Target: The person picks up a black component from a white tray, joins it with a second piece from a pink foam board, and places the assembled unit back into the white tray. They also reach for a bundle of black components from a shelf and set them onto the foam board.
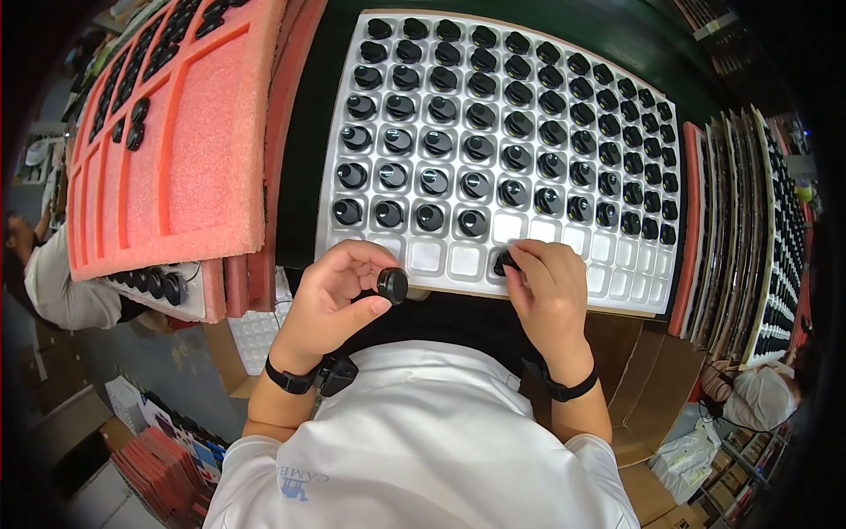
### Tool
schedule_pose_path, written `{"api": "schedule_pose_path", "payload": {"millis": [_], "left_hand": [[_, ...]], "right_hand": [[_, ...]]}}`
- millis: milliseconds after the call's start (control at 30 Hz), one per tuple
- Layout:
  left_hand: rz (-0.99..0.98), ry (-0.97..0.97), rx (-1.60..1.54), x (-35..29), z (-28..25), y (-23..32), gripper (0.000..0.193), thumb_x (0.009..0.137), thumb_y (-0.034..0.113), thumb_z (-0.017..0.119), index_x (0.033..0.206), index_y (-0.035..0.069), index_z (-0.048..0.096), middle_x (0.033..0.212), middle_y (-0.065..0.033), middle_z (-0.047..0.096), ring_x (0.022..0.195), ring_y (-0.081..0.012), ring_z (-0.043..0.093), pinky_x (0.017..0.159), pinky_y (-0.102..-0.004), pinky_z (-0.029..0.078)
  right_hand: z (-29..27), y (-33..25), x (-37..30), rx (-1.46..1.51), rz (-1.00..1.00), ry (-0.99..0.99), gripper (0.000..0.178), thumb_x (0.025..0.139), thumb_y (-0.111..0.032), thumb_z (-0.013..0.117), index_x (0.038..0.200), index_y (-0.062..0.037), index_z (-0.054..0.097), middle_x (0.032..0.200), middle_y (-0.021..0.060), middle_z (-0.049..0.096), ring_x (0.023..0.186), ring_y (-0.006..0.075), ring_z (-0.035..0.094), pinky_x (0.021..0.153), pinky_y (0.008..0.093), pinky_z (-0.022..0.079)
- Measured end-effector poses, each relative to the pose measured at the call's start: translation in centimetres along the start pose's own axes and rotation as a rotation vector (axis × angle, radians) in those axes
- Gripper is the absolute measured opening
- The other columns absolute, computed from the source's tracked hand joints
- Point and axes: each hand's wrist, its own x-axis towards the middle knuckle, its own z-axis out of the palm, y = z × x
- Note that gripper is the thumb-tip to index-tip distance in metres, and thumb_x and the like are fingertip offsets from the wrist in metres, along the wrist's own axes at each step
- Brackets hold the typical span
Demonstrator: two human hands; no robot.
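Observation:
A white moulded tray [426, 257] with rows of square pockets lies in front of me, most of them filled with black, round, glossy-topped pieces [429, 217]. Bare pockets show along its near edge and toward the near right. My left hand [330, 295] pinches a black round lens-like piece [393, 285] between thumb and fingers, just off the near edge. My right hand [552, 295] has its thumb and fingers closed on another black piece [502, 262] at a near-row pocket. Fingers partly cover that piece, and whether it rests in the pocket I cannot tell.
A pink foam tray [211, 123] with slots and several black pieces [135, 136] stands high at the left, on stacked trays. More filled trays [762, 238] stand stacked at the right. Cardboard boxes [665, 379] sit below right. Other people [762, 398] are at both sides.

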Motion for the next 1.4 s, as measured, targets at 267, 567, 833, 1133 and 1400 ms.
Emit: {"api": "schedule_pose_path", "payload": {"millis": [267, 567, 833, 1133, 1400], "left_hand": [[-0.007, 0.02, 0.023, 0.0, 0.3, 0.0, 0.036, 0.079, 0.012, 0.069, 0.106, -0.002, 0.051, 0.1, -0.0099, 0.056, 0.091, -0.0154, 0.055, 0.081, -0.0289, 0.046], [-0.026, 0.044, 0.039, -0.2, 0.3, 0.1, 0.04, 0.078, 0.019, 0.072, 0.105, -0.002, 0.051, 0.099, -0.0105, 0.056, 0.091, -0.0169, 0.055, 0.082, -0.0297, 0.045], [-0.031, 0.041, 0.045, -0.2, 0.3, 0.2, 0.04, 0.078, 0.019, 0.072, 0.105, -0.002, 0.051, 0.099, -0.0105, 0.055, 0.091, -0.0169, 0.054, 0.082, -0.0296, 0.045], [-0.042, 0.068, -0.071, 0.8, 1.6, 0.3, 0.041, 0.079, 0.02, 0.071, 0.106, -0.003, 0.051, 0.098, -0.0132, 0.058, 0.085, -0.0196, 0.06, 0.075, -0.0312, 0.051], [-0.079, -0.064, -0.323, 2.5, 3.9, 1.3, 0.041, 0.081, 0.022, 0.07, 0.107, -0.003, 0.051, 0.098, -0.0157, 0.06, 0.085, -0.0246, 0.063, 0.074, -0.0338, 0.053]], "right_hand": [[0.3, -0.1, -0.2, 0.042, 0.039, 0.002, 0.029, 0.063, 0.005, 0.072, 0.089, -0.0026, 0.061, 0.086, 0.0088, 0.059, 0.076, 0.0264, 0.056, 0.068, 0.0352, 0.044], [0.3, 0.0, -0.4, 0.124, 0.056, -0.027, 0.031, 0.063, 0.009, 0.07, 0.09, -0.0009, 0.058, 0.084, 0.0105, 0.058, 0.076, 0.028, 0.056, 0.063, 0.0366, 0.046], [-0.7, -0.1, 0.0, 0.16, -0.023, -0.093, 0.027, 0.064, 0.006, 0.068, 0.087, -0.0017, 0.056, 0.081, 0.0108, 0.058, 0.075, 0.0292, 0.056, 0.064, 0.0373, 0.045], [-1.6, -0.2, -0.1, 0.953, 0.382, -0.158, 0.03, 0.08, -0.007, 0.065, 0.107, 0.0007, 0.055, 0.093, 0.0092, 0.06, 0.079, 0.0173, 0.056, 0.07, 0.0293, 0.045], [0.6, -2.0, 1.1, 2.012, 0.624, -0.274, 0.038, 0.092, -0.029, 0.055, 0.116, -0.0002, 0.049, 0.096, 0.0096, 0.056, 0.082, 0.0154, 0.051, 0.076, 0.0314, 0.043]]}}
